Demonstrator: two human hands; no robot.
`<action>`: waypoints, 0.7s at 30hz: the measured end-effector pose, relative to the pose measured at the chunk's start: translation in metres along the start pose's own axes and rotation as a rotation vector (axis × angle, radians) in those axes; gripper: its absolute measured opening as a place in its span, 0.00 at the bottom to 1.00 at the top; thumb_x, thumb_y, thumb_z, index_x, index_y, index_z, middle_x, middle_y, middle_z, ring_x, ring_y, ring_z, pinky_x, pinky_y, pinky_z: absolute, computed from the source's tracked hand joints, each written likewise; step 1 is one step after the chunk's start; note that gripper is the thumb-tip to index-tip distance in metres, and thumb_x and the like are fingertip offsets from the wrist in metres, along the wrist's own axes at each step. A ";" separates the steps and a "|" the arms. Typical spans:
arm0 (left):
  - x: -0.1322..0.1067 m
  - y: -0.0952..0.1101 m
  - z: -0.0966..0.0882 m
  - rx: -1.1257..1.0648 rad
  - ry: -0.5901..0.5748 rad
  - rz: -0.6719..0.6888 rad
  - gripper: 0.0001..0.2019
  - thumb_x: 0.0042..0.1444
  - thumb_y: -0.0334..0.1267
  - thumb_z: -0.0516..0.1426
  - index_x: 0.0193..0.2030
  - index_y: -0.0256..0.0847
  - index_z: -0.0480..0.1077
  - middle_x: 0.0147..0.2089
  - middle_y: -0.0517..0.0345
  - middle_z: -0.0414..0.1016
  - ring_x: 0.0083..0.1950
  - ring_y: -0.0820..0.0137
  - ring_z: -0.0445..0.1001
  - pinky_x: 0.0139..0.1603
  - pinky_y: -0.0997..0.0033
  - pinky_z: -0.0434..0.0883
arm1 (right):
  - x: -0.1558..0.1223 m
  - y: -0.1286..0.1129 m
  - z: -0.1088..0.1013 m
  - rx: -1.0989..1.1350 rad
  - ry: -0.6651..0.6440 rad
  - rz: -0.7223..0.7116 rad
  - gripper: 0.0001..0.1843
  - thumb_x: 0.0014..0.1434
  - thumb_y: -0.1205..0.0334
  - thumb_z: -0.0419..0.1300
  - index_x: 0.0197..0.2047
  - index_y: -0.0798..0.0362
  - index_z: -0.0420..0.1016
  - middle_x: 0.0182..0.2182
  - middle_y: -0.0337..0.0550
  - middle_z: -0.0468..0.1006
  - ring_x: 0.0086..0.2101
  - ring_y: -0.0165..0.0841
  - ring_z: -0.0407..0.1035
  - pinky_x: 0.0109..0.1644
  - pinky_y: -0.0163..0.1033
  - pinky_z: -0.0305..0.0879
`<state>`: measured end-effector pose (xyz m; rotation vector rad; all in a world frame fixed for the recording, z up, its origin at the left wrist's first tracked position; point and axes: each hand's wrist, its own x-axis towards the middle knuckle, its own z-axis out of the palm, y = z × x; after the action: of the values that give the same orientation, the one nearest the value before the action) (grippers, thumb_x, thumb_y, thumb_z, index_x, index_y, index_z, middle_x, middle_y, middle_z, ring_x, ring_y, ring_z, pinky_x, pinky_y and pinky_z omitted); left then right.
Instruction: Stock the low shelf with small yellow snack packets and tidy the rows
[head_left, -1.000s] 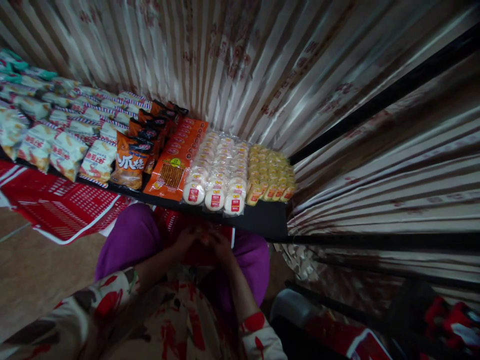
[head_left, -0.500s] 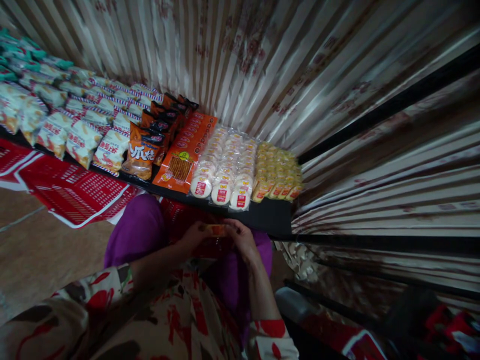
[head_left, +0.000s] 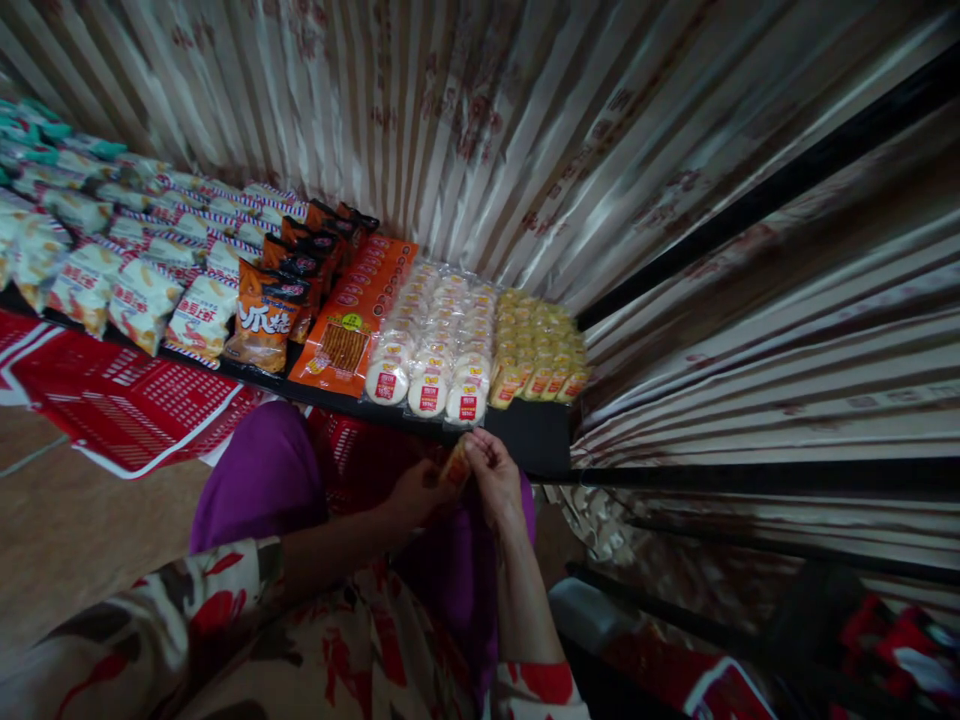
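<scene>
Between my two hands, low over my lap, is a small yellow snack packet (head_left: 454, 467) with a red label, tilted with its upper end toward the right. My left hand (head_left: 418, 492) grips its lower left end, the fingers partly in shadow. At its upper end, my right hand (head_left: 496, 478) pinches it between thumb and fingers. Just beyond, on the black shelf (head_left: 536, 440), stand rows of similar yellow packets (head_left: 541, 350). Left of those lie rows of round white wrapped crackers (head_left: 429, 385) with red labels.
Further left on the shelf are a flat orange snack bag (head_left: 341, 345), dark orange bags (head_left: 261, 320) and many white bags (head_left: 146, 300). Red baskets (head_left: 142, 400) sit below the shelf edge. A pleated curtain (head_left: 480, 130) hangs behind, and a black bar (head_left: 765, 190) slants across the right.
The packet has turned from nearly level to tilted, its right end now higher. Both hands have shifted slightly with it, and the whole view has moved a little.
</scene>
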<state>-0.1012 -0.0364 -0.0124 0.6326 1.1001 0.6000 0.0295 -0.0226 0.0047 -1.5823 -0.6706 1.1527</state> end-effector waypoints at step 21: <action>0.032 0.029 0.079 0.126 0.204 0.217 0.12 0.42 0.28 0.61 0.24 0.41 0.60 0.20 0.71 0.58 0.25 0.77 0.59 0.28 0.78 0.58 | 0.001 -0.018 -0.040 -0.669 0.196 -0.283 0.28 0.48 0.39 0.58 0.40 0.56 0.75 0.27 0.42 0.75 0.30 0.35 0.67 0.35 0.38 0.63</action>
<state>-0.0209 -0.0067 0.0141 0.8205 1.2760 0.8000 0.0686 -0.0318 0.0219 -2.0323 -1.1831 0.5710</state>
